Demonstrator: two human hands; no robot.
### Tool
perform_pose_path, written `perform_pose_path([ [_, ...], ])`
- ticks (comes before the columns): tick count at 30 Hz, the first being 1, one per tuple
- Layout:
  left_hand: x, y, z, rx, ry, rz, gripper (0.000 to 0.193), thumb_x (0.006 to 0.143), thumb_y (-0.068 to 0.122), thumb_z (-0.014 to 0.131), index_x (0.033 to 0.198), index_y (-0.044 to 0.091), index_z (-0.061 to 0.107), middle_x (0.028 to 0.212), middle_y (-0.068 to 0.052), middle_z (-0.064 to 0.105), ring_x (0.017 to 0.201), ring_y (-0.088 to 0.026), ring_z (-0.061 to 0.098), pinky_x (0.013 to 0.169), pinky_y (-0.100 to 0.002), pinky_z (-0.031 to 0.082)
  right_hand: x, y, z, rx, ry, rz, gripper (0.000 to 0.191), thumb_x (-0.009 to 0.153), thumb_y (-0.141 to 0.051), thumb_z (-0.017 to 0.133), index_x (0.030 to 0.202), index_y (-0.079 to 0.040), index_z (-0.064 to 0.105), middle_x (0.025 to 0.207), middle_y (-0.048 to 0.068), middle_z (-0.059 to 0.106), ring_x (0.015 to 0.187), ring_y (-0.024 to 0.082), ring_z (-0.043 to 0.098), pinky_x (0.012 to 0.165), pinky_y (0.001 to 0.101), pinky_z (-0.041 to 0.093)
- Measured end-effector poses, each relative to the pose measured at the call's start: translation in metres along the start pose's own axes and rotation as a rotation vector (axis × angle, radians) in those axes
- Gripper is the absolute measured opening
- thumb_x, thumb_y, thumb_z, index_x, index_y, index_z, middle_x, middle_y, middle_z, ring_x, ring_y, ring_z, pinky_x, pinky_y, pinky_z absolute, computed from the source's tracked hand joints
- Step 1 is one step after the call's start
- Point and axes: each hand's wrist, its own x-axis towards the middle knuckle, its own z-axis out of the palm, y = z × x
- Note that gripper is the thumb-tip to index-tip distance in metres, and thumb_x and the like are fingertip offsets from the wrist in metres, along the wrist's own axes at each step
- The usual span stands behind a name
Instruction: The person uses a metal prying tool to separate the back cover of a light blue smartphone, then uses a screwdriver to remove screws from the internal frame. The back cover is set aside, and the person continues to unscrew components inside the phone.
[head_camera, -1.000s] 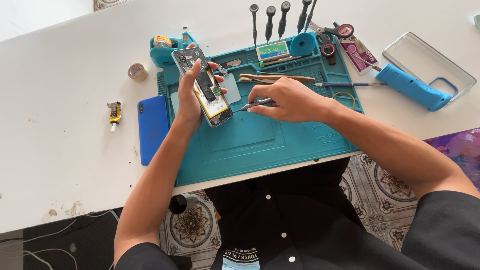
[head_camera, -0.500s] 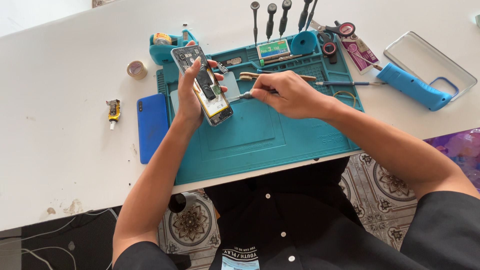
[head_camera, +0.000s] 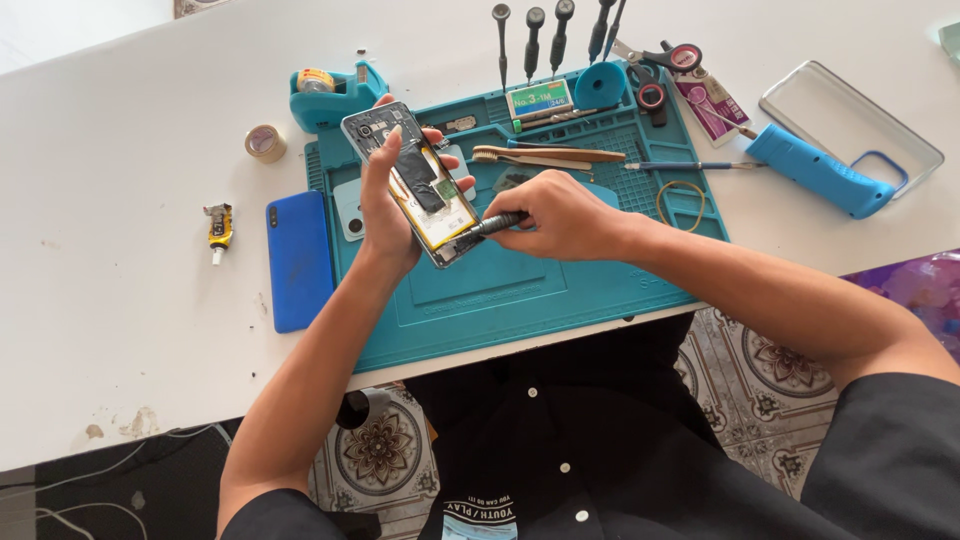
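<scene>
Your left hand (head_camera: 385, 215) is wrapped around an opened phone (head_camera: 420, 185), fingers curled over its far edge and thumb along the near side, holding it tilted above the teal work mat (head_camera: 520, 290). Your right hand (head_camera: 560, 212) is closed in a pinch around a dark screwdriver (head_camera: 495, 224), whose tip touches the lower corner of the phone.

Just beyond your right knuckles lie a wooden-handled brush (head_camera: 545, 155) and a thin tool (head_camera: 680, 166), with a rubber band (head_camera: 680, 203) to their right. Below both hands the mat lies bare down to its near edge. Left of your left wrist a blue phone cover (head_camera: 298, 258) rests on the white table (head_camera: 120, 300), touching the mat's edge; further left sit a small glue tube (head_camera: 219, 228) and a tape roll (head_camera: 264, 143). Beyond the phone stands a teal tape dispenser (head_camera: 330, 95). Well to the right of your right forearm lie a blue handled tool (head_camera: 818, 170) and a clear case (head_camera: 850, 125). 5 screwdrivers (head_camera: 533, 35) line the mat's far edge.
</scene>
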Motion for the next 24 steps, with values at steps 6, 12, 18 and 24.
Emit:
perform_pose_path([
  [6,-0.0001,-0.0023,0.0006,-0.024,0.022,-0.001,0.071,0.102,0.04,0.052,0.162,0.026,0.017,0.119,-0.014,0.055,0.102,-0.024,0.066,0.085,-0.048,0.068,-0.0011,0.0036,0.0022,-0.116,-0.018,-0.037,0.024,0.079,-0.012,0.074,0.102,-0.007,0.08,0.068,0.011,0.07,0.06,0.027,0.068,0.057,0.0368,0.05],
  [12,-0.0026,-0.0032,0.0048,0.02,-0.012,0.026,0.072,0.103,0.039,0.052,0.163,0.022,0.016,0.118,-0.014,0.053,0.102,-0.022,0.066,0.084,-0.046,0.068,0.0,0.0021,0.0056,-0.119,-0.015,-0.018,0.024,0.076,-0.017,0.077,0.097,-0.006,0.079,0.062,0.011,0.067,0.056,0.025,0.067,0.056,0.0352,0.05],
  [18,-0.0024,-0.0006,0.0071,0.001,-0.033,0.061,0.074,0.102,0.036,0.054,0.163,0.021,0.015,0.119,-0.014,0.052,0.102,-0.023,0.066,0.08,-0.044,0.068,0.0005,0.003,0.0049,0.006,0.01,0.083,0.023,0.075,-0.017,0.076,0.093,-0.003,0.078,0.055,0.008,0.06,0.047,0.016,0.056,0.05,0.0304,0.045],
  [24,0.0007,0.0062,0.0021,0.105,-0.091,0.084,0.077,0.101,0.038,0.058,0.164,0.017,0.018,0.118,-0.015,0.058,0.102,-0.022,0.067,0.077,-0.042,0.068,0.0012,0.0092,0.0022,0.096,0.033,0.122,0.021,0.077,-0.017,0.076,0.092,-0.002,0.077,0.058,0.004,0.061,0.051,0.013,0.053,0.049,0.0291,0.044],
])
